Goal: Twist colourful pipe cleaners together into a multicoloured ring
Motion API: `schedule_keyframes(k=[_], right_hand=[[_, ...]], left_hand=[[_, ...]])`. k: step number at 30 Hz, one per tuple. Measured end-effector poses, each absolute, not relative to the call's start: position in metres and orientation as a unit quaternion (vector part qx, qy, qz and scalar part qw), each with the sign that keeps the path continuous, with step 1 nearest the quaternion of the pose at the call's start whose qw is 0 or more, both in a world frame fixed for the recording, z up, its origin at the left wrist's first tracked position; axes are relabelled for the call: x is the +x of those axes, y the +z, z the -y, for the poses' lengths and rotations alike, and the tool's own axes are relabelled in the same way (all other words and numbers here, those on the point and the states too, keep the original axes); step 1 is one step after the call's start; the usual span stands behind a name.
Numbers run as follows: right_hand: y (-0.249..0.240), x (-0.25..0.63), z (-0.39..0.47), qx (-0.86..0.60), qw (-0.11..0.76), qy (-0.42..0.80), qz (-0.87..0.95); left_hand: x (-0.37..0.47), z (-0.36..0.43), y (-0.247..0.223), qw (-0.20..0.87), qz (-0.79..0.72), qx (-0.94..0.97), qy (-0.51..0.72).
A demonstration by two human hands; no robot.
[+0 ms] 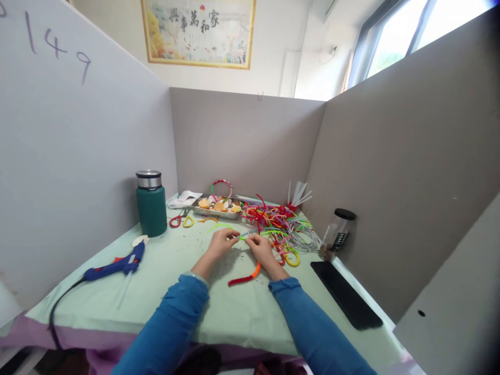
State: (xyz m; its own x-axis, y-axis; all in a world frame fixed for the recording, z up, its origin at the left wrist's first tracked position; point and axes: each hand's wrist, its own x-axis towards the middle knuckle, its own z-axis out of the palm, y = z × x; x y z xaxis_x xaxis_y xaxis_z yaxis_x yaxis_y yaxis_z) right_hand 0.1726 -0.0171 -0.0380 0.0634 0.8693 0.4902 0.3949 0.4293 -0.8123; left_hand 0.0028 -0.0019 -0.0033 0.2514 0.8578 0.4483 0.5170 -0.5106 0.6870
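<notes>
Above the middle of the table my left hand [222, 242] and my right hand [261, 247] are close together, each with its fingertips pinched. Between them runs a thin lime-green pipe cleaner [242, 238], gripped from both sides. Its exact ends are hidden by my fingers. A red and orange pipe cleaner [242, 280] lies on the table just below my right hand. Beyond that hand spreads a tangled heap of pipe cleaners [269, 214] in red, green, pink and grey.
A green thermos [151, 208] stands at the left, with a blue glue gun [117, 266] nearer me. Scissors [182, 220] lie beside a metal tray [214, 212] of round pieces. At the right are a black flat object [346, 294] and a lidded clear container [341, 232]. Partitions surround the table.
</notes>
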Motion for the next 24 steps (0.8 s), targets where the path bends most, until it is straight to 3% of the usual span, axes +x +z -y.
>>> schedule_keyframes(k=[11, 24], right_hand=[[-0.0349, 0.1707, 0.0198, -0.472, 0.554, 0.228, 0.646], [-0.0316, 0.1682, 0.0230, -0.456, 0.555, 0.234, 0.655]], left_hand=[[0.0037, 0.0031, -0.0080, 0.113, -0.428, 0.820, 0.363], [0.0030, 0.0050, -0.0038, 0.149, -0.456, 0.803, 0.353]])
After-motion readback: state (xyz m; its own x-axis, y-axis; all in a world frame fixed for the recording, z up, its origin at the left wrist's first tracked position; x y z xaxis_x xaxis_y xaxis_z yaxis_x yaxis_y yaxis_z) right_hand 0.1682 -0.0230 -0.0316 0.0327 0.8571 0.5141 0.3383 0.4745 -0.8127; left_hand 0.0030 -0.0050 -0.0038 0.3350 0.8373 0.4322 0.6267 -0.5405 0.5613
